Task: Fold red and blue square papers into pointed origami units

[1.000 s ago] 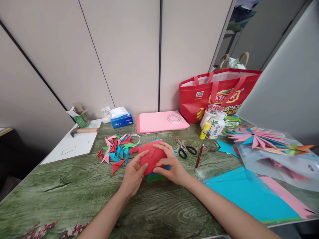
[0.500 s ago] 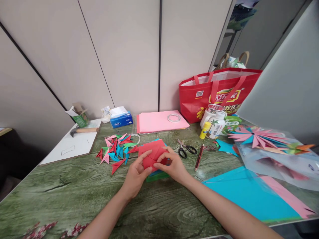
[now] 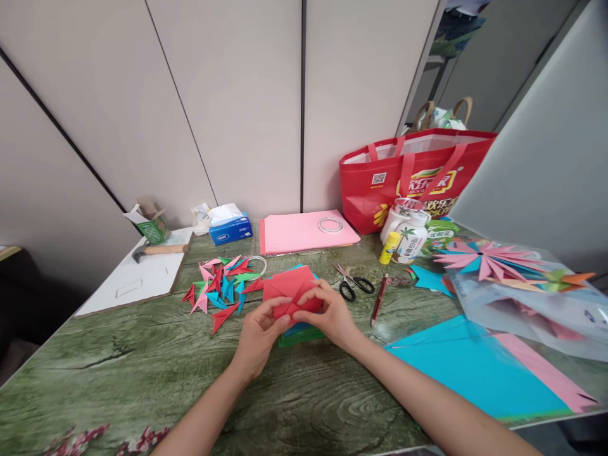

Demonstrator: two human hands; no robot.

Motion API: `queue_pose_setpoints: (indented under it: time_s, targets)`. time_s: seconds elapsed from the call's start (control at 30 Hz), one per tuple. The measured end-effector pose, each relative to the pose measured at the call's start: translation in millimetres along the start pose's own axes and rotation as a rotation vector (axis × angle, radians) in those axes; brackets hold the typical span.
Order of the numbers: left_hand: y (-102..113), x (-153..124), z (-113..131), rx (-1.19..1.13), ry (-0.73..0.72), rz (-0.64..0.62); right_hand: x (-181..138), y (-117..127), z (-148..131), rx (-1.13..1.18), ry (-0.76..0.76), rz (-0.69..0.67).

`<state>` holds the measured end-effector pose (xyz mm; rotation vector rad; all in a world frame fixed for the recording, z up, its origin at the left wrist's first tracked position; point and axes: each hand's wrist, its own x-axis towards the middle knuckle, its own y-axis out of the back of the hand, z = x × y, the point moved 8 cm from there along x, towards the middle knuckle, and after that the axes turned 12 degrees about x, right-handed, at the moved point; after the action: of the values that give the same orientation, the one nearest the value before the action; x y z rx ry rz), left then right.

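A person's 2 bare hands work at the middle of a green wood-grain table [image 3: 142, 373], with a folded red paper [image 3: 287, 308] between them. The red paper is over the near part of a stack of coloured sheets [image 3: 295, 340]; whether it touches the stack cannot be told. The left hand [image 3: 255, 335] pinches its left, near edge between thumb and fingers, and the right hand [image 3: 333, 316] pinches its right side the same way, both thumbs towards the viewer and nearly meeting at the near edge. Crease lines cross its face. It should be very light and thin, bending easily yet crisp enough to keep a fold, not slippery, and apt to crumple or tear if squeezed hard or tugged. The best hold is probably a light, flat pinch at the layered edges, close to the creases, leaving the middle unpressed. Just left lies a pile of small folded paper pieces [image 3: 225, 316] in red, pink, blue and green; to the right are black-handled scissors [image 3: 349, 278] and, farther right, a dark red pencil [image 3: 379, 298].
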<state>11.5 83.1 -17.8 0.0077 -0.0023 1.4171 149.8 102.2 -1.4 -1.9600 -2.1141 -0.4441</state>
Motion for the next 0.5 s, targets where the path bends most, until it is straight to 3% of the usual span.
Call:
queue_pose_setpoints:
  time_s: [0.23, 0.4, 0.5]
  targets:
    - [4.1, 0.7, 2.3, -0.059, -0.011, 0.064, -1.2, -0.3, 4.3, 0.083, -0.01, 0.032]
    - [9.7, 2.9, 1.2, -0.052, -0.036, 0.088, -1.4, -10.2, 15.3, 0.215, -0.124, -0.071]
    - [7.8, 2.5, 1.6, -0.057, -0.025, 0.075, -0.8, -10.6, 16.1, 0.274, -0.137, -0.06]
